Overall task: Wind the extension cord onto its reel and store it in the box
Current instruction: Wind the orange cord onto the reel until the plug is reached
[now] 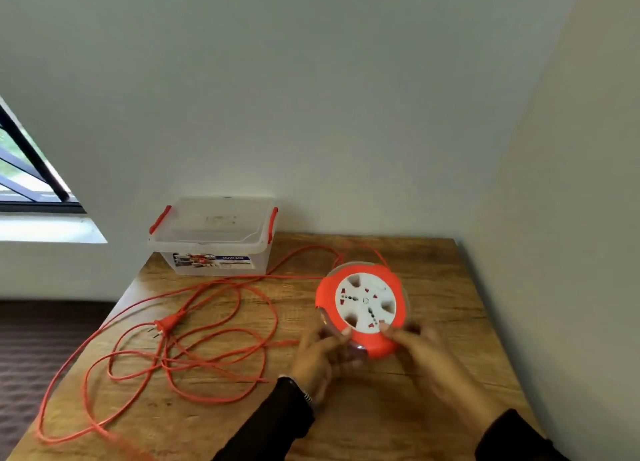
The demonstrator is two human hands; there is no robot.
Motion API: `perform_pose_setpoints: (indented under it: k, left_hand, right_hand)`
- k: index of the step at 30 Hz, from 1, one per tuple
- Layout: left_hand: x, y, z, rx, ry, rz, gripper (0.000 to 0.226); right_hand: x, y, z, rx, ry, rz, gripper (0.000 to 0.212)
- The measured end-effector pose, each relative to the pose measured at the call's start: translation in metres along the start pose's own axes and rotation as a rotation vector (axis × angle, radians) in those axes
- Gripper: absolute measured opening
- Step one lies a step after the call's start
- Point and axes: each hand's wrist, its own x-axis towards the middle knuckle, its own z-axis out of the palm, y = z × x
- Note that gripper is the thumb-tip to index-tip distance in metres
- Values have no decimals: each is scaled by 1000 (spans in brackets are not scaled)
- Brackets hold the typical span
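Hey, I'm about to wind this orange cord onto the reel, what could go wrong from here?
1. The loose orange cord lies in crossing loops on the wooden table; it may knot while winding.
2. One loop hangs past the table's left edge and could snag there.
3. The orange plug may whip across the tabletop.
4. The clear plastic box looks lidded, so storing needs a free hand.

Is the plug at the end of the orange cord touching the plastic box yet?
Apart. The head view shows the plug lying on the table among loose cord loops, with bare wood between it and the box at the back edge.
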Motion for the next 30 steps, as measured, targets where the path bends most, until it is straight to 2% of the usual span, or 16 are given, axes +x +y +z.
perform_pose_setpoints:
  k: [2, 3, 4, 6, 7, 9, 13, 16, 20, 24, 27, 30]
  left_hand:
    - [1, -9, -9, 90, 18, -49, 38]
    - [2, -13, -11, 134, 9, -63, 37]
    - [3, -16, -13, 170, -15, -74, 38]
    - [6, -17, -12, 225, -75, -90, 40]
    - [7, -16, -11, 251, -99, -93, 39]
    - [12, -12, -9, 306, -131, -99, 41]
    - [17, 1, -7, 386, -160, -125, 61]
    - [18, 10, -6, 442, -222, -99, 72]
    - [19, 28, 1, 633, -263, -42, 71]
    - [18, 40, 6, 795, -230, 8, 66]
    - [17, 41, 13, 810, -198, -8, 60]
    - [17, 42, 18, 845, -132, -25, 61]
  right_hand:
    - [-5, 15, -12, -552, 149, -175, 76]
    - [-8, 18, -17, -788, 179, -340, 76]
    - [-11, 19, -21, -931, 147, -506, 71]
    - [-13, 16, -24, -1127, -46, -664, 61]
    - [-13, 15, -24, -1224, -124, -667, 60]
    - [-11, 10, -24, -1391, -177, -631, 65]
    - [-6, -1, -24, -1582, -166, -634, 79]
    - [-7, -7, -26, -1659, -247, -738, 76]
    - [-6, -24, -26, -1822, -421, -843, 65]
    - [-1, -33, -27, -1925, -569, -774, 66]
    - [2, -37, -25, -1989, -594, -781, 68]
    - [7, -37, -22, -1995, -563, -897, 67]
